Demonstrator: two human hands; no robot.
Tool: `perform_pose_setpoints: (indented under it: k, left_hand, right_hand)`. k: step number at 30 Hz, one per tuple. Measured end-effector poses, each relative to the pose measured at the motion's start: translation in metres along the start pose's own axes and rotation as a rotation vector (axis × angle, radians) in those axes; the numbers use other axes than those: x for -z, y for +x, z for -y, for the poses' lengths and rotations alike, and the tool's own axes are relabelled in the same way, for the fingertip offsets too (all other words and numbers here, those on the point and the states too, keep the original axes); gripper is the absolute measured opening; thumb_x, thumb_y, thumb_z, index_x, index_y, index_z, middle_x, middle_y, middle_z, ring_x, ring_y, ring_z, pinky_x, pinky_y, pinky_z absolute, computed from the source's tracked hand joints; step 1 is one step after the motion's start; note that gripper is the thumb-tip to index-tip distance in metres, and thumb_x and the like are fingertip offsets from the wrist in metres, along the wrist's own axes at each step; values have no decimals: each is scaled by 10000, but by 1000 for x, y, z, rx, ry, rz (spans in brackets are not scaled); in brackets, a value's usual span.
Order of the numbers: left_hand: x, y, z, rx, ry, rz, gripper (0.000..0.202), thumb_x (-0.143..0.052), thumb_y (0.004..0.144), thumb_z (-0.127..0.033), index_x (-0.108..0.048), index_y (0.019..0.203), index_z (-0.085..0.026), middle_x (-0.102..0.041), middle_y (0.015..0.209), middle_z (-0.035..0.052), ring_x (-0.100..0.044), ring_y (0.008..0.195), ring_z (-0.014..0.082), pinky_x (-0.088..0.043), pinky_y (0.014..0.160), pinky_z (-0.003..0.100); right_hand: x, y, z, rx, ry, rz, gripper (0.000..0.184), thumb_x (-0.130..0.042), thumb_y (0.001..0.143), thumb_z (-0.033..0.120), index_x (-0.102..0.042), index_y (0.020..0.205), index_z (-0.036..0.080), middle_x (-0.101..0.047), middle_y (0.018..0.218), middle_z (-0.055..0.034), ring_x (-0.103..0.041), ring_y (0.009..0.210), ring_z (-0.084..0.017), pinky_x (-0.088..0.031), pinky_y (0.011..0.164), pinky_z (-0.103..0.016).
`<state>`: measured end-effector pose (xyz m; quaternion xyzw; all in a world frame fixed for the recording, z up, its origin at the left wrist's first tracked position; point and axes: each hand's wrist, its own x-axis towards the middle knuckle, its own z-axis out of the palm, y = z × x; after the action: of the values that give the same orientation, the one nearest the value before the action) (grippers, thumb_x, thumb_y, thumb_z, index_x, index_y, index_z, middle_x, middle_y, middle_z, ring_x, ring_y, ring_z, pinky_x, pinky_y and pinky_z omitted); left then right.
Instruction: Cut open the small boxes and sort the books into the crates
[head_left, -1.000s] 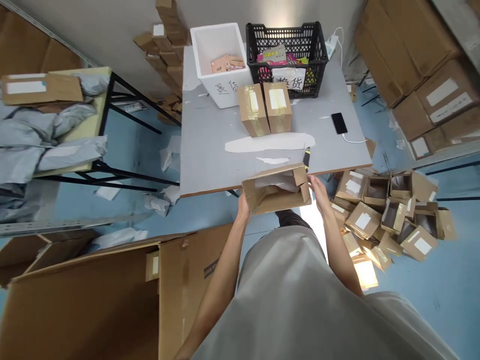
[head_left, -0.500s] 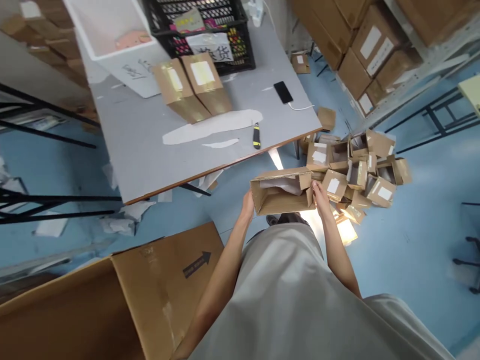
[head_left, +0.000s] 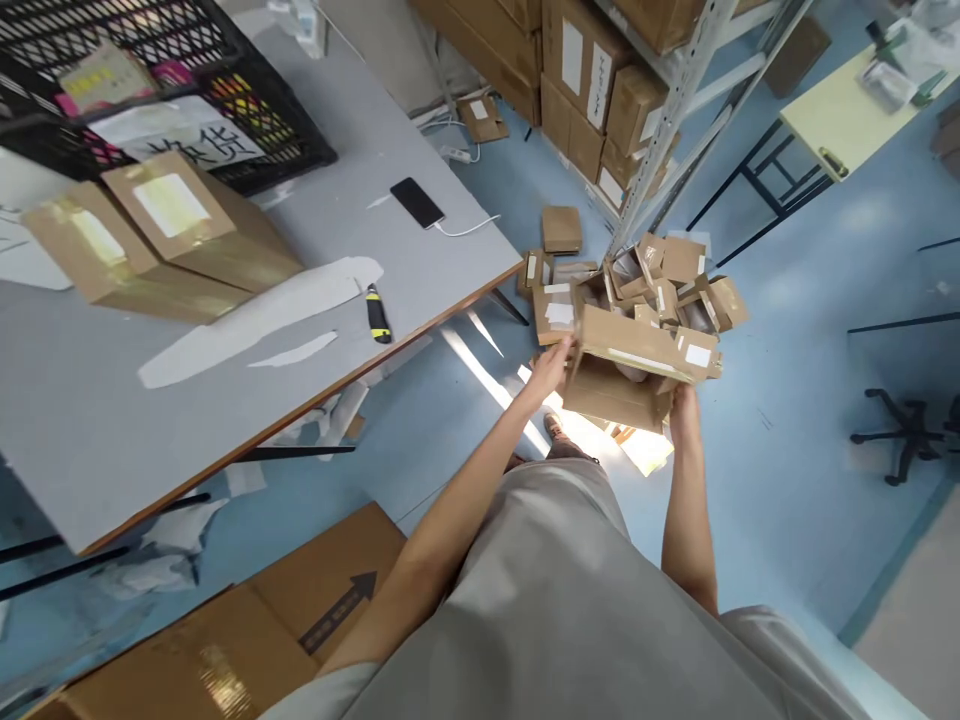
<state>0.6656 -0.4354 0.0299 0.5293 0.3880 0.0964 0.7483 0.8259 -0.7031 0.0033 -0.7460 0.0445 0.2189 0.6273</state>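
Note:
An open cardboard box (head_left: 619, 393) is held out in front of me, tilted so that its hollow inside faces me. My left hand (head_left: 553, 367) grips its left end. At the lower right corner, my right hand (head_left: 683, 408) has hold of the same box; its fingers are partly hidden behind the cardboard. Some whitish lining shows inside. Just beyond and below the box lies a pile of opened small cartons (head_left: 660, 270) on the blue floor.
A grey table (head_left: 315, 225) at left bears two taped cartons (head_left: 195, 235), a utility knife (head_left: 377, 316), a phone (head_left: 417, 203) and a black crate (head_left: 292, 130). A large carton (head_left: 322, 570) stands lower left. A metal shelf (head_left: 675, 120) holds boxes; an office chair base (head_left: 904, 435) is right.
My view has swung to the right. Both hands have carried the box rightward, over the carton pile, and it is now tilted with its right end lower.

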Motion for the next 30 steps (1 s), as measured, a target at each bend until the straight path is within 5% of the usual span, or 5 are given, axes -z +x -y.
perform_pose_setpoints:
  k: [6,10,14,21,30]
  left_hand:
    - [-98,46,-77,-319,74,372,699,-557,1102,-760,-832,1402,-192,-695,1647,126,-572,1622,354,-387,1390,485]
    - [-86,40,-81,-360,46,318,707,-511,1124,-762,-820,1396,-188,-735,1591,145,-608,1580,354,-409,1369,508]
    - [-6,16,-35,-219,29,131,565,-750,997,-724,-879,1149,-195,-842,1368,154,-729,1388,382,-491,1285,528]
    - [159,-65,41,40,-270,-281,579,-915,785,-776,-871,946,-222,-869,1231,176,-749,1333,394,-494,1274,564]
    - [355,-167,40,-108,-450,-522,708,-901,710,-885,-838,938,-218,-849,1292,215,-749,1366,404,-483,1294,557]
  right_hand:
    - [64,55,4,122,282,-378,592,-416,977,785,-706,1150,298,-769,1372,-121,-699,1467,-297,-601,1242,-554]
    - [60,51,-18,-53,206,-426,537,-367,983,764,-648,1058,312,-752,1397,-134,-702,1471,-274,-577,1273,-560]
    - [-5,33,-38,-130,87,-160,499,-536,868,802,-609,938,314,-808,1164,-102,-803,1245,-296,-677,1080,-511]
    - [-207,-19,-50,-178,1,361,449,-786,761,655,-735,999,278,-865,1058,-85,-844,1036,-272,-685,953,-427]
    - [-426,-150,-18,-97,-35,721,486,-886,764,630,-810,1083,271,-882,1159,-79,-835,1062,-257,-648,1047,-421]
